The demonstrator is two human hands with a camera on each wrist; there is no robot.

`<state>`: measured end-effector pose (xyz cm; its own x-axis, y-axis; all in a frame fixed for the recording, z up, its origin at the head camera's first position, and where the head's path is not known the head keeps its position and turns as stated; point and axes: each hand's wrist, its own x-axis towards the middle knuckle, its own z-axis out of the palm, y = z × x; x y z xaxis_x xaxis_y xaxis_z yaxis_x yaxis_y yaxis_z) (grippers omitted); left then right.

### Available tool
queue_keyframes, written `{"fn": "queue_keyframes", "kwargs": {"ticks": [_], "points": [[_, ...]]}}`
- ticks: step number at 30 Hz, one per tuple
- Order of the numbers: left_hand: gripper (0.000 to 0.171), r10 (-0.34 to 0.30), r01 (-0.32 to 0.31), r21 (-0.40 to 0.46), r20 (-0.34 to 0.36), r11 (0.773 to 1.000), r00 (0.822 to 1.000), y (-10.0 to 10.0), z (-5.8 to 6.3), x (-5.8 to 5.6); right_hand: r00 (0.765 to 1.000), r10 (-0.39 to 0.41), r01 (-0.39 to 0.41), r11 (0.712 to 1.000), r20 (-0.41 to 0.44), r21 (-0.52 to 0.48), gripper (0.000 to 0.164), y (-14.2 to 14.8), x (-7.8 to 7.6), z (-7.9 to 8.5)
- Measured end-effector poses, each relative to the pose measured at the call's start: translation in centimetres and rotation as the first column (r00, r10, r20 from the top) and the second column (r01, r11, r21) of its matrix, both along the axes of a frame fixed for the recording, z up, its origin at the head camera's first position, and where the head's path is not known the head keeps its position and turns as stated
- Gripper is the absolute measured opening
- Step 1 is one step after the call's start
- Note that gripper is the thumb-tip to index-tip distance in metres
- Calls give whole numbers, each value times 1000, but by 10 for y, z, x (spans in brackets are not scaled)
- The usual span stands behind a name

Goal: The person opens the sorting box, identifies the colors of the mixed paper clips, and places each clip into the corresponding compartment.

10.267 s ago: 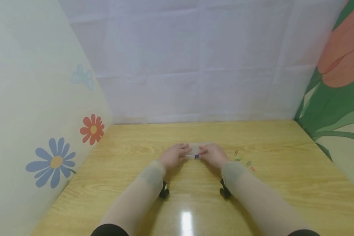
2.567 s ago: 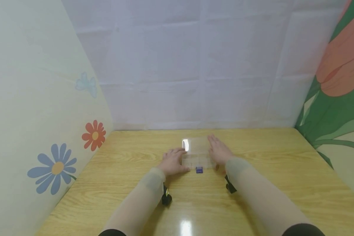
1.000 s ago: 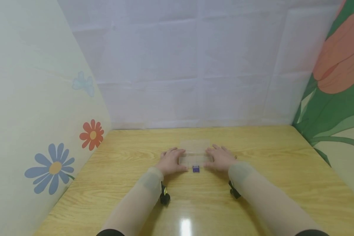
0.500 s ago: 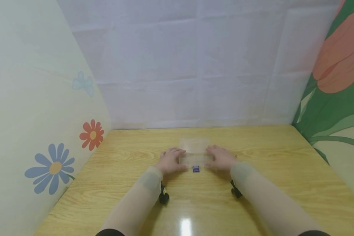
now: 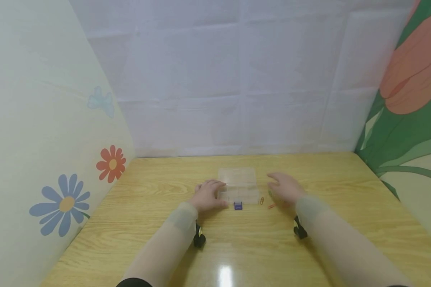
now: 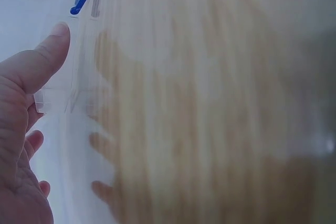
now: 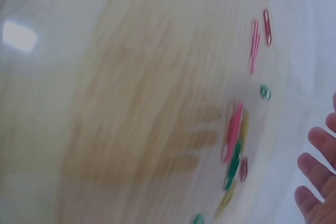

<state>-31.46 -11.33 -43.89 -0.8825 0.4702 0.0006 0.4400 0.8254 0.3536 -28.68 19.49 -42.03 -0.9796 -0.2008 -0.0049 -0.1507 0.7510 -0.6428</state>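
A clear plastic compartment box [image 5: 242, 195] lies on the table with its lid [image 5: 237, 176] laid back and a blue latch [image 5: 238, 206] at its front. At the box's left end my left hand [image 5: 206, 196] holds it, thumb at the front corner and fingers farther back; the left wrist view shows the thumb [image 6: 47, 53] against the clear wall. My right hand [image 5: 286, 187] is off the box to the right, fingers spread and holding nothing, above several coloured paper clips. Among them are a red clip [image 5: 261, 201], a pink clip [image 7: 232, 135] and a green clip [image 7: 233, 166].
The wooden table [image 5: 158, 223] runs back to a white cloth [image 5: 186, 99]. A flowered panel [image 5: 54, 135] stands on the left, and a panel with a large tulip [image 5: 409, 87] on the right.
Ten seconds ago the box was closed, with both hands on it; its lid now lies open. In the last half second my right hand has left the box rightward, uncovering clips. The left hand stays.
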Motion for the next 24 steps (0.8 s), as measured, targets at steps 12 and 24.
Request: {"fn": "queue_keyframes", "kwargs": {"ticks": [12,24], "points": [[75,-3,3,8,10,1000,1000,1,2,2,998,-31,37,993,-60,111,37,22,4,0],[76,3,-3,2,0,1000,1000,1,0,0,998,-60,62,993,-20,96,32,51,8,-5]]}}
